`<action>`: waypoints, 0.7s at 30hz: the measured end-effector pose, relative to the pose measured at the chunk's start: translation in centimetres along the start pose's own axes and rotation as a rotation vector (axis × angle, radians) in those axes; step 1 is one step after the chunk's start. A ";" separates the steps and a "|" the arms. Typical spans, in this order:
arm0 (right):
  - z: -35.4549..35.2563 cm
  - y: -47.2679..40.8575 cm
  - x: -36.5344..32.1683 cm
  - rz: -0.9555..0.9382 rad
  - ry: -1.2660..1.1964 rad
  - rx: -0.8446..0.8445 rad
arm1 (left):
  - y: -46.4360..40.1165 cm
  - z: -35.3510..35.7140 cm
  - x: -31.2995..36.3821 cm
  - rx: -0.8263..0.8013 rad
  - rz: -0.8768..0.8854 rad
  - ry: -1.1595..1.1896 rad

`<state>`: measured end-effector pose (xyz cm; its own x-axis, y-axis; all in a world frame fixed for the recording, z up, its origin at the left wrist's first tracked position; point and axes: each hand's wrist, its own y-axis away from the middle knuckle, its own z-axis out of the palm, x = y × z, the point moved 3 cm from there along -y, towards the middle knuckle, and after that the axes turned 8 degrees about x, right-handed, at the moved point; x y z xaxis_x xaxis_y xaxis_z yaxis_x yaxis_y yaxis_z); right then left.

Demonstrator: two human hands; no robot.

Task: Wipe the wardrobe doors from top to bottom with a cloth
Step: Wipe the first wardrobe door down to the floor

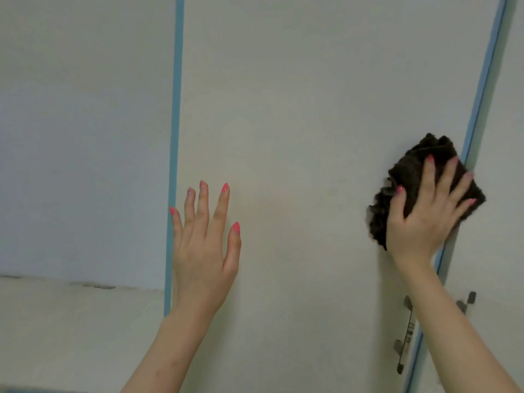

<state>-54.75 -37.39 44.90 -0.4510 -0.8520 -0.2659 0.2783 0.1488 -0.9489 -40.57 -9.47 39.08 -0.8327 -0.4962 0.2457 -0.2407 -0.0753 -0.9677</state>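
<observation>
right hand (425, 217) fingers spread, pressing dark cloth (408, 177) on wardrobe door (297, 109) | left hand (202, 245) grip wide, flat on door

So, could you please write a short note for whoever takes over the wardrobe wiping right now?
Left hand: open, fingers spread, flat against the middle door near its left blue edge strip.
Right hand: fingers straight, pressing the dark cloth on the same door by its right edge, above the metal handles.
Done: cannot tell which areas have been wiped; the door shows no marks.
Left: carry the stroke down past the handles to the bottom, then do the neighbouring doors.
</observation>
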 end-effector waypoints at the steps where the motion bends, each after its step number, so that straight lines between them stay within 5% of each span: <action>1: -0.1 0.9 0.0 0.047 -0.002 0.001 | 0.2 -0.3 0.3 0.034 -0.002 0.007; 11: -0.4 7.5 -2.3 0.215 -0.051 -0.022 | 0.3 -1.6 0.6 0.135 0.001 -0.020; 21: 2.5 6.6 -21.2 -0.328 -0.238 -0.123 | -0.2 -3.0 -0.7 0.113 0.009 -0.099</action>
<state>-41.19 -19.64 44.67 -0.2860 -0.9543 0.0870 0.0424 -0.1033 -0.9937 -41.47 -6.51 39.29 -0.7799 -0.5800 0.2354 -0.1709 -0.1644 -0.9715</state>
